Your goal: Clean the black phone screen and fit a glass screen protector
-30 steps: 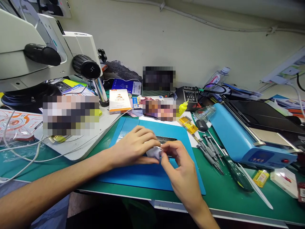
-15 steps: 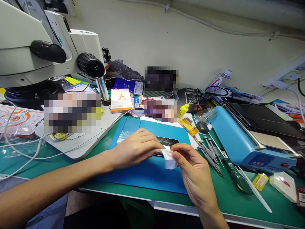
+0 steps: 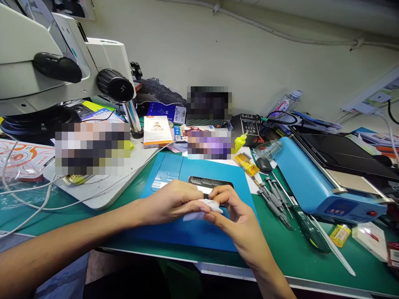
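1. The green table (image 3: 285, 257) is the largest thing, and it carries all the others.

2. On the left, the white microscope (image 3: 106, 58) reaches over its pale base (image 3: 116, 189), well apart from both hands.

3. On the right there is a blue machine (image 3: 296, 172), placed slanting; some grey screwdrivers (image 3: 274, 202) lie between it and the mat.

4. In the middle lies the blue mat (image 3: 208, 164), flat, with both hands above it.

5. The left hand (image 3: 177, 201) comes in from the left, its back turned upward and its fingers pointing to the right. Its thumb and fingers are pressed together on the white cloth.

6. The right hand (image 3: 237, 211) comes from the near right, with the wrist low and the fingers bent toward the far left. Its thumb and fingertips pinch the same cloth, just beside the left thumb.

7. The black device (image 3: 215, 182) lies on the mat, on the far side of the grip. Its long axis seems to go from left to right, but the hands cover its near part, so I cannot be sure. Both hands are about equally near to it.

8. The white cloth (image 3: 215, 204) is bunched between the two hands, longer from left to right, with a loose flap toward the near left.
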